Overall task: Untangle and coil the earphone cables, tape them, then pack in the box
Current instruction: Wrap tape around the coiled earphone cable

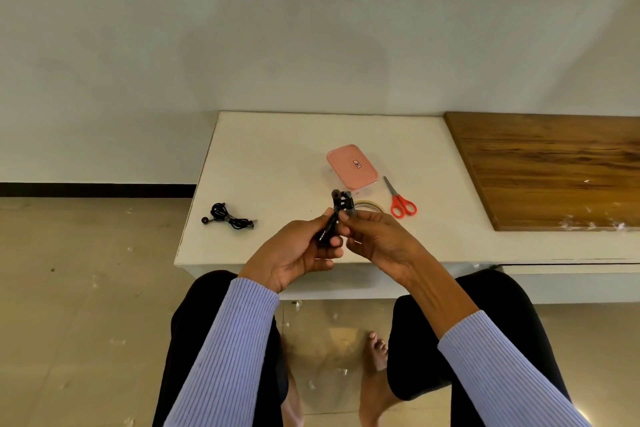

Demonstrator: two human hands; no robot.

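Both my hands hold a bundle of black earphone cable (338, 206) above the front of the white table (263, 163). My left hand (301, 250) grips its lower part and my right hand (377, 241) pinches it just beside. A second black earphone (227, 215) lies coiled on the table at the left. The pink-lidded box (351, 166) stands shut in the middle of the table. A tape roll (369, 206) lies behind my right hand, partly hidden.
Red-handled scissors (400, 199) lie to the right of the box and tape. A wooden board (554, 170) covers the table's right side. The table stands against a white wall. My knees sit below its front edge, with bits of litter on the floor.
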